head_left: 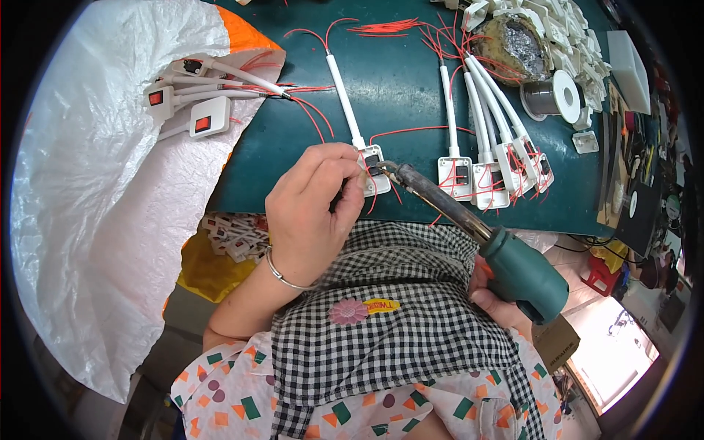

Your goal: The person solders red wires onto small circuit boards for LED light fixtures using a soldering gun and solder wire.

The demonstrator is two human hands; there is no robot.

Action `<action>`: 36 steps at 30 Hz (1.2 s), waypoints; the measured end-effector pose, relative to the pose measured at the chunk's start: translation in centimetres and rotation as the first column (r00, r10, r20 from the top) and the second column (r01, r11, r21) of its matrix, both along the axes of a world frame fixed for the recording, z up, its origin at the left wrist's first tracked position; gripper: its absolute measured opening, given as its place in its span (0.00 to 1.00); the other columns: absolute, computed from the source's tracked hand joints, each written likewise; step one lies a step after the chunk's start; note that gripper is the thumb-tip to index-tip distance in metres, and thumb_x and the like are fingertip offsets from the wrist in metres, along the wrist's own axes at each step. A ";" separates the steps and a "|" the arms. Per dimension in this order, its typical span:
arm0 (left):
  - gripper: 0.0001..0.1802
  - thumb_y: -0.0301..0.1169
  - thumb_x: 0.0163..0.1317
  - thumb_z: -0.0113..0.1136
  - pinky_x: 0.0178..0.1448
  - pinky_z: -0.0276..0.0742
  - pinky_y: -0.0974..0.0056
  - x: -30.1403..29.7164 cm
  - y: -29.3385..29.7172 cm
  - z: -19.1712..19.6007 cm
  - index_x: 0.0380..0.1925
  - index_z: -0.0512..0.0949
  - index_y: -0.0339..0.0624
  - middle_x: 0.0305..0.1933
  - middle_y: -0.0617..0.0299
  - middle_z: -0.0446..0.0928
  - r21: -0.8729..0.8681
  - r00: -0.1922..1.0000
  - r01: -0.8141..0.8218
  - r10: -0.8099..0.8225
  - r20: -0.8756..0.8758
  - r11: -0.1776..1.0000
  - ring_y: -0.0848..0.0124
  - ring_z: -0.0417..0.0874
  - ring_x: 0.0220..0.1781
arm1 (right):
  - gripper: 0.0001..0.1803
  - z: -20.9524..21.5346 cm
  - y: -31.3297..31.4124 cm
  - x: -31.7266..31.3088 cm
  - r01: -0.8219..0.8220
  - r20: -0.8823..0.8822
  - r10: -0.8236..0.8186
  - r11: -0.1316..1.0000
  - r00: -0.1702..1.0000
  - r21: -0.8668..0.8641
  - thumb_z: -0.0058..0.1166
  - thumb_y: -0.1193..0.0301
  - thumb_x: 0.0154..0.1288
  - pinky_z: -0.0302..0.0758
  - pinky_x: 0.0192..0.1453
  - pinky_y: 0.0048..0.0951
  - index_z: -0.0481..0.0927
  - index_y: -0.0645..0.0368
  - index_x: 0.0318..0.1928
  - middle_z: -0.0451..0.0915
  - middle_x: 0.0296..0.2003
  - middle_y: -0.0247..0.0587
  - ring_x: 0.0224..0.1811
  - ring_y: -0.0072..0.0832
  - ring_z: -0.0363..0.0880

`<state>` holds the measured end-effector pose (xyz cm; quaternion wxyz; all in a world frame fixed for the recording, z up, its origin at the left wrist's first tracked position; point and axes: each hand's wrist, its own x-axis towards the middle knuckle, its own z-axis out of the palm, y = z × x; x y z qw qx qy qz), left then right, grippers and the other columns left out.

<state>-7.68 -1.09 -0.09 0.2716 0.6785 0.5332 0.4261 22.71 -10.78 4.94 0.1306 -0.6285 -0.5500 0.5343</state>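
Note:
My left hand (315, 198) is closed in a pinch at the left edge of an opened white switch housing (378, 185). What its fingertips grip is hidden. The housing lies open side up with a black rocker switch (372, 163) inside, red wires around it and a white tube (342, 95) running up from it. In my right hand (500, 297) is a soldering iron (449, 207) with a green handle. Its bent tip reaches to the switch's terminals, close to my left fingertips. The handle hides most of the right fingers.
To the right lie several wired switch housings (490, 199), a solder spool (565, 97), a rough bowl of grey metal (524, 45) and piled white plastic parts (579, 51). Loose red wires (385, 28) lie at the back. Finished-looking switches (210, 117) rest on a white sack (125, 220) at left.

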 end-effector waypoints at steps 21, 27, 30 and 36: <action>0.04 0.18 0.60 0.64 0.34 0.75 0.72 0.1 -0.1 -0.4 0.34 0.78 0.35 0.43 0.58 0.81 0.045 1.000 -0.013 0.015 -0.027 0.999 0.76 0.78 0.30 | 0.13 0.6 2.8 -0.5 -0.230 -0.252 0.251 0.967 0.935 0.108 0.60 0.75 0.66 0.76 0.40 0.31 0.70 0.59 0.46 0.73 0.26 0.37 0.31 0.27 0.76; 0.05 0.19 0.59 0.64 0.34 0.75 0.72 0.1 -0.2 -0.2 0.34 0.79 0.36 0.44 0.57 0.81 0.032 1.000 -0.014 0.015 -0.022 0.999 0.75 0.78 0.30 | 0.10 0.6 3.0 -0.6 -0.286 -0.187 0.294 0.956 0.937 0.068 0.59 0.76 0.66 0.76 0.39 0.31 0.70 0.61 0.40 0.73 0.25 0.38 0.30 0.28 0.76; 0.05 0.19 0.60 0.64 0.34 0.75 0.72 0.0 -0.2 -0.2 0.34 0.79 0.36 0.44 0.57 0.81 0.033 1.000 -0.010 0.011 -0.022 0.999 0.75 0.78 0.31 | 0.10 -0.3 2.2 -0.6 -0.150 -0.262 0.187 0.976 0.947 0.156 0.59 0.76 0.66 0.76 0.38 0.31 0.69 0.61 0.40 0.73 0.25 0.38 0.29 0.28 0.75; 0.09 0.20 0.52 0.68 0.39 0.79 0.64 0.2 -0.1 -0.2 0.32 0.77 0.40 0.41 0.60 0.82 0.019 0.999 -0.037 0.037 0.009 0.999 0.63 0.84 0.36 | 0.10 -0.4 2.1 -0.5 -0.195 -0.239 0.242 0.959 0.940 0.205 0.58 0.77 0.66 0.75 0.35 0.31 0.68 0.60 0.40 0.72 0.26 0.38 0.28 0.28 0.75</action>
